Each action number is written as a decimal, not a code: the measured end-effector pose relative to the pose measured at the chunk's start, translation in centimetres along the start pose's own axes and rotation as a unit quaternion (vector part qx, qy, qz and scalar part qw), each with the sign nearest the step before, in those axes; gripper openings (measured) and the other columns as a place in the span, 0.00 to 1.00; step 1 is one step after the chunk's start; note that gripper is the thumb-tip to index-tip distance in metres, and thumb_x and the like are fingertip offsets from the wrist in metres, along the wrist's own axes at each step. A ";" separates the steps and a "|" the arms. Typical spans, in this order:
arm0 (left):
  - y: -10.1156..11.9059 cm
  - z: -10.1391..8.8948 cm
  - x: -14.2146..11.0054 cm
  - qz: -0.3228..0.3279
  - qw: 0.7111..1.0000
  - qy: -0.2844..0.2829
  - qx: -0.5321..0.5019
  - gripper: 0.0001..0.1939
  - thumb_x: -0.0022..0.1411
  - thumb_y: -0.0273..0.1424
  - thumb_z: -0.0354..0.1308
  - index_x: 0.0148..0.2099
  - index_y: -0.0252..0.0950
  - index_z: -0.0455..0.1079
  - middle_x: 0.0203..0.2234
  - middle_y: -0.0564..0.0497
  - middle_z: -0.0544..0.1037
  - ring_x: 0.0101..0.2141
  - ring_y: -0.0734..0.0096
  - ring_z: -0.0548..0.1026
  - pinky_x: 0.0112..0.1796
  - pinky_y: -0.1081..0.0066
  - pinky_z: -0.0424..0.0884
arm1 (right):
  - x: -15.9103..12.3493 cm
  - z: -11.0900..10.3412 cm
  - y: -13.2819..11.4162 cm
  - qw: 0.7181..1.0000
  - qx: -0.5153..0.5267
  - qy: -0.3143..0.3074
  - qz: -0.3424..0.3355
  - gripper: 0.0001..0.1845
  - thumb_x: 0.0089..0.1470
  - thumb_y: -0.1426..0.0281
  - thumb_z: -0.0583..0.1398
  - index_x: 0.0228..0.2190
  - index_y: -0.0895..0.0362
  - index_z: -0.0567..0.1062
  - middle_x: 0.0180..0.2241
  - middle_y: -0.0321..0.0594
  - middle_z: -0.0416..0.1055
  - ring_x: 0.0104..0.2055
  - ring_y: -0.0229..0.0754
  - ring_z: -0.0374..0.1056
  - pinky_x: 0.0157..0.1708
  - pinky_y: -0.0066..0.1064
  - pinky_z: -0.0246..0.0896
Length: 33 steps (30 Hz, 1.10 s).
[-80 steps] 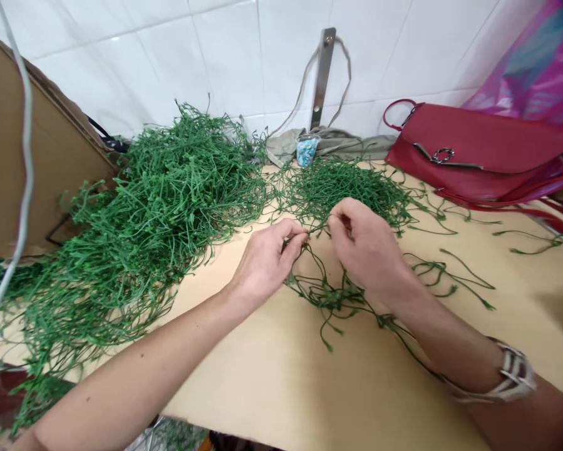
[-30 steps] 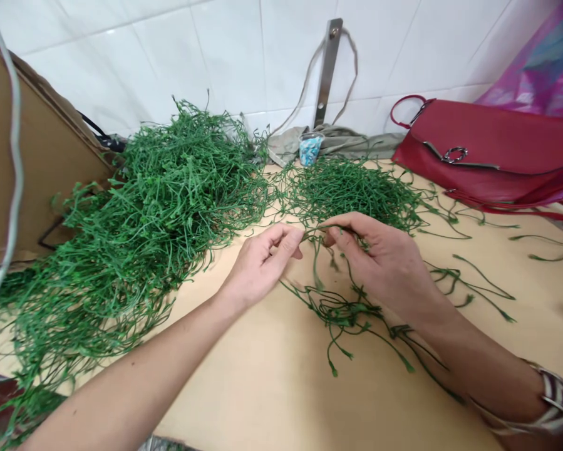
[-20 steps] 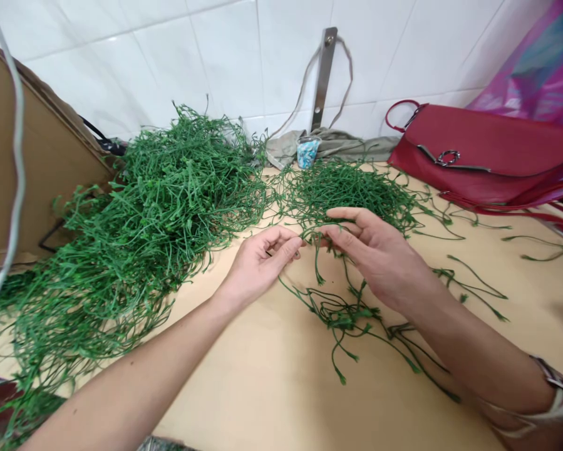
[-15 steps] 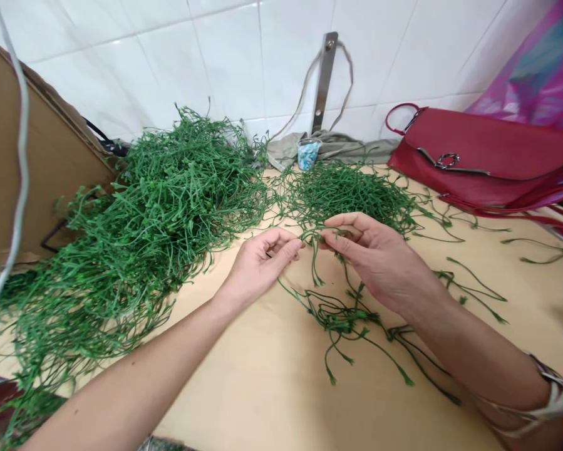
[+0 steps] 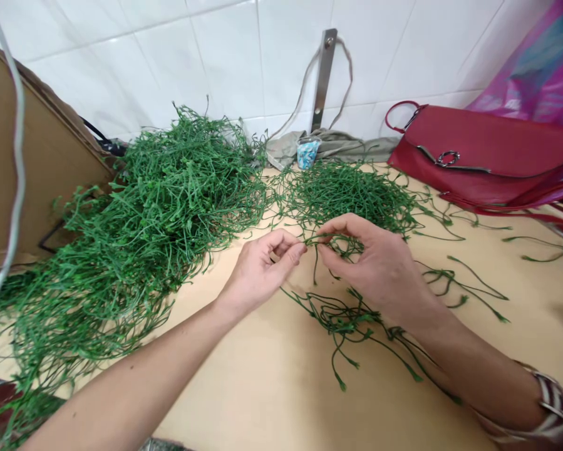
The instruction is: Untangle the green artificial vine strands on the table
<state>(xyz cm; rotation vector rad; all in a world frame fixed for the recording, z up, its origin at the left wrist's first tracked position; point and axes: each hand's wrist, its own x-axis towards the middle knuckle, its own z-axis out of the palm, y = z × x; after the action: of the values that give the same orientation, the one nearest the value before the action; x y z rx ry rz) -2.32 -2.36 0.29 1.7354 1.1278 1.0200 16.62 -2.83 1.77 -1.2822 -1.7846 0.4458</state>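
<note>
Thin green stems [image 5: 315, 263] with small tufted tips, looking like plastic plant stems, hang between my two hands. My left hand [image 5: 267, 260] pinches the end of one with thumb and forefinger. Close by on the right, my right hand [image 5: 375, 263] has its thumb and forefinger around the same stems, its other fingers curled and partly hidden. Below the hands a loose tangle of green stems [image 5: 347, 319] lies on the table, partly under my right forearm. Just beyond the right hand sits a low heap of stems [image 5: 351, 191].
A large pile of green stems [image 5: 168, 188] fills the left of the table [image 5: 262, 388], against a cardboard box [image 5: 22, 156]. At the back stand a blue-and-white cup [image 5: 308, 153] and a grey cloth [image 5: 356, 148]. A red handbag [image 5: 492, 150] lies at the right. A white cable [image 5: 18, 156] hangs at left.
My right hand has turned slightly, with its thumb and forefinger a little wider apart at the stems. The tangle below has shifted slightly right; my left hand stays nearly in place.
</note>
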 end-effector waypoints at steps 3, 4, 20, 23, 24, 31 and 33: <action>0.5 -0.1 0.0 0.001 1.000 -0.019 0.014 0.11 0.67 0.37 0.57 0.34 0.36 0.70 0.23 0.56 0.68 0.27 0.75 0.64 0.29 0.73 0.60 | 0.2 -0.2 0.2 0.999 -0.027 0.009 -0.038 0.07 0.50 0.75 0.61 0.33 0.53 0.75 0.32 0.36 0.78 0.32 0.40 0.72 0.32 0.31 0.64; 0.8 0.0 0.1 0.002 1.000 -0.027 0.015 0.11 0.67 0.37 0.57 0.34 0.36 0.69 0.23 0.56 0.67 0.27 0.75 0.63 0.29 0.72 0.60 | 0.3 -0.3 0.2 0.998 -0.035 0.017 -0.043 0.07 0.49 0.75 0.61 0.33 0.53 0.75 0.31 0.36 0.77 0.31 0.39 0.71 0.31 0.31 0.63; 2.1 1.1 0.5 -0.050 0.996 -0.032 -0.068 0.09 0.66 0.34 0.56 0.34 0.36 0.65 0.25 0.56 0.68 0.27 0.76 0.64 0.30 0.72 0.59 | 1.3 0.3 -1.0 0.995 -0.014 0.083 0.053 0.07 0.42 0.75 0.61 0.27 0.53 0.71 0.24 0.33 0.71 0.26 0.38 0.66 0.27 0.30 0.60; 2.2 0.9 0.1 -0.048 0.996 -0.034 -0.062 0.09 0.66 0.34 0.57 0.33 0.36 0.65 0.25 0.56 0.68 0.27 0.76 0.64 0.30 0.72 0.59 | 1.9 -0.7 0.3 0.991 0.045 0.064 0.107 0.06 0.41 0.73 0.62 0.27 0.53 0.73 0.23 0.33 0.70 0.24 0.37 0.63 0.24 0.30 0.56; 2.2 0.7 -0.1 -0.046 0.996 -0.034 -0.062 0.10 0.66 0.34 0.57 0.33 0.36 0.65 0.25 0.56 0.68 0.27 0.75 0.63 0.30 0.71 0.59 | 2.2 -1.4 1.2 0.986 0.067 0.075 0.132 0.06 0.41 0.73 0.62 0.26 0.53 0.73 0.23 0.33 0.69 0.23 0.37 0.61 0.23 0.31 0.55; 1.7 0.3 0.5 -0.066 0.988 0.021 -0.138 0.11 0.67 0.34 0.56 0.31 0.36 0.64 0.23 0.57 0.62 0.25 0.77 0.59 0.29 0.72 0.58 | 3.8 -6.2 5.2 0.944 0.021 0.327 0.040 0.10 0.44 0.70 0.67 0.32 0.51 0.75 0.31 0.44 0.73 0.33 0.48 0.70 0.38 0.45 0.66; 1.2 0.7 0.8 -0.080 0.981 -0.001 -0.175 0.11 0.67 0.36 0.56 0.33 0.36 0.65 0.23 0.57 0.63 0.25 0.77 0.60 0.29 0.72 0.58 | 3.5 -5.8 4.6 0.945 -0.118 0.301 -0.046 0.11 0.52 0.68 0.64 0.39 0.53 0.76 0.42 0.54 0.77 0.47 0.55 0.73 0.48 0.49 0.66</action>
<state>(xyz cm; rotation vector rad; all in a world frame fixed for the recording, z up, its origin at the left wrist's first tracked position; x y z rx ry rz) -1.08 -2.05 1.33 1.3463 0.9996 1.0458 23.68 1.07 3.25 -1.3094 -1.3850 -0.2120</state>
